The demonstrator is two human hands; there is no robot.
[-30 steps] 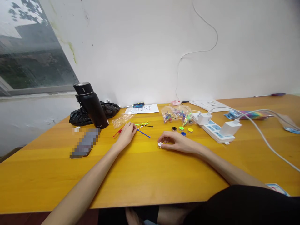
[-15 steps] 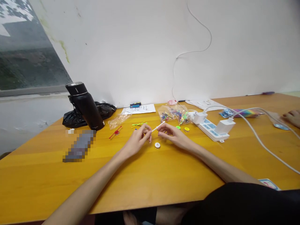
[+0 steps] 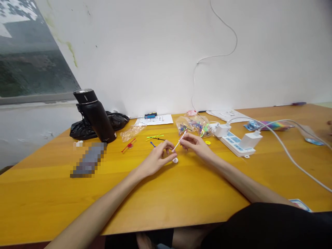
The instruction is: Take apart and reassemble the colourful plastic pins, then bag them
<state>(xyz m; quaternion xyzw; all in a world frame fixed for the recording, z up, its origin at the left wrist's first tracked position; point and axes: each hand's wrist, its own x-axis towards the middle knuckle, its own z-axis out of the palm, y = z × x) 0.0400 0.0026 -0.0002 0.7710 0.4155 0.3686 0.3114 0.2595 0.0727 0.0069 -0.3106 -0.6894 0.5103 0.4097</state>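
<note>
A thin white plastic spinner arrow (image 3: 178, 141) is pinched in my right hand (image 3: 195, 144), slanting up to the right above the table. My left hand (image 3: 158, 158) has its thumb and fingers apart, the thumb beside a small white round disc (image 3: 175, 160) lying on the table. Whether the thumb touches the disc I cannot tell. Beyond my left hand lie yellow-green arrows (image 3: 155, 137), a black arrow (image 3: 158, 139) and a blue arrow (image 3: 152, 144). A red arrow on a red disc (image 3: 130, 145) rests further left, and a yellow disc (image 3: 208, 143) lies past my right hand.
Clear bags of coloured pieces (image 3: 194, 125) lie behind my hands. A white power strip (image 3: 234, 143) with chargers and cables stands to the right. On the left are a black bottle (image 3: 96, 117), a black plastic bag (image 3: 118, 121) and a blurred flat item (image 3: 89, 160). A screwdriver (image 3: 149, 116) lies on paper.
My left hand has let go of the white arrow and lowered toward the white disc. My right hand has moved slightly right with the arrow, which now slants more steeply.
</note>
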